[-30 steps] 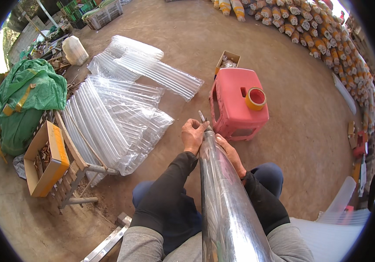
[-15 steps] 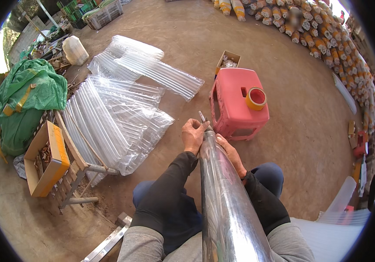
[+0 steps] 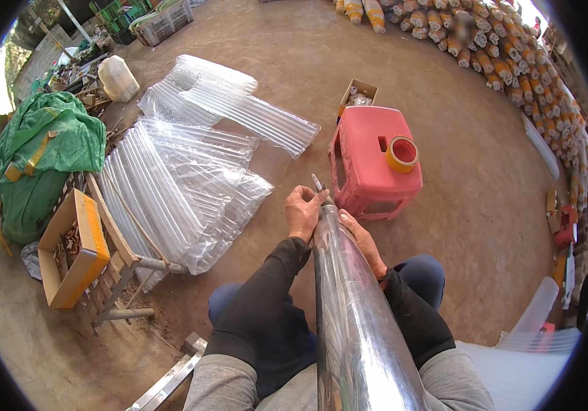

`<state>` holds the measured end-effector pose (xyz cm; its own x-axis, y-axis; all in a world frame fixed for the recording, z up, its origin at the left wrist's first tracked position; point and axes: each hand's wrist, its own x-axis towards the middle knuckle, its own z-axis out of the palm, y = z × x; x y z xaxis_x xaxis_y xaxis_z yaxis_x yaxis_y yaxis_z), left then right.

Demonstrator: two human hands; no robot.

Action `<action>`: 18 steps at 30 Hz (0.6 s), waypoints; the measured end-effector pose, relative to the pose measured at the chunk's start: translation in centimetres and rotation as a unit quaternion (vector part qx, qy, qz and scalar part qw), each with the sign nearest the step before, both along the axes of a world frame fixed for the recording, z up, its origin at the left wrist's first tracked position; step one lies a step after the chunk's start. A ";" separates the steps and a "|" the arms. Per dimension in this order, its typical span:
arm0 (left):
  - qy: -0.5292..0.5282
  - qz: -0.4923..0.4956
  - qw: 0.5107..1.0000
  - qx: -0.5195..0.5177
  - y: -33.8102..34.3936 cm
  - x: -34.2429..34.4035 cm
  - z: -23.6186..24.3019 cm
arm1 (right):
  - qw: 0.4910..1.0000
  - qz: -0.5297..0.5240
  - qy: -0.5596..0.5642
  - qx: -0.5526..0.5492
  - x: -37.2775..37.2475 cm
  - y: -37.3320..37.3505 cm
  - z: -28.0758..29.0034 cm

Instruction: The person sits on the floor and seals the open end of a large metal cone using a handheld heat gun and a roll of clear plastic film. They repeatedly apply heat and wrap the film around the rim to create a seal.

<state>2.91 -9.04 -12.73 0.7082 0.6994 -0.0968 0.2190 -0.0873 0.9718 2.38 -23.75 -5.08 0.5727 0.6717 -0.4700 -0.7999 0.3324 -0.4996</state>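
A long, shiny silver tube (image 3: 356,308) runs up from between my arms, its far end narrowing to a dark collar with a thin pale tip. At that narrow end my left hand (image 3: 302,214) has thumb and forefinger pinched together on the dark collar. Along the right side of the same end lies my right hand (image 3: 364,244), gripping the tube with its thumb near the collar; its other fingers are partly hidden by the tube. Just beyond the tip stands a red plastic stool (image 3: 369,137) with a roll of yellow tape (image 3: 402,155) on top.
Clear ribbed air-cushion sheets (image 3: 170,185) cover the floor at left. Nearer are a wooden frame (image 3: 112,226) and a cardboard box (image 3: 92,267) of small brown pieces. A green sack (image 3: 40,151) sits far left; many wrapped tubes (image 3: 506,61) are stacked at far right.
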 end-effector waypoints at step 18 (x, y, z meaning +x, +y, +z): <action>0.000 0.001 1.000 -0.003 -0.1 0.0 -0.1 | 1.000 -0.011 -0.021 0.006 -0.1 0.0 -0.1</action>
<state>2.93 -9.10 -12.84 0.7066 0.7003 -0.1014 0.2192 -0.0804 0.9723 2.32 -23.73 -5.13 0.6066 0.6638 -0.4376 -0.7706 0.3553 -0.5291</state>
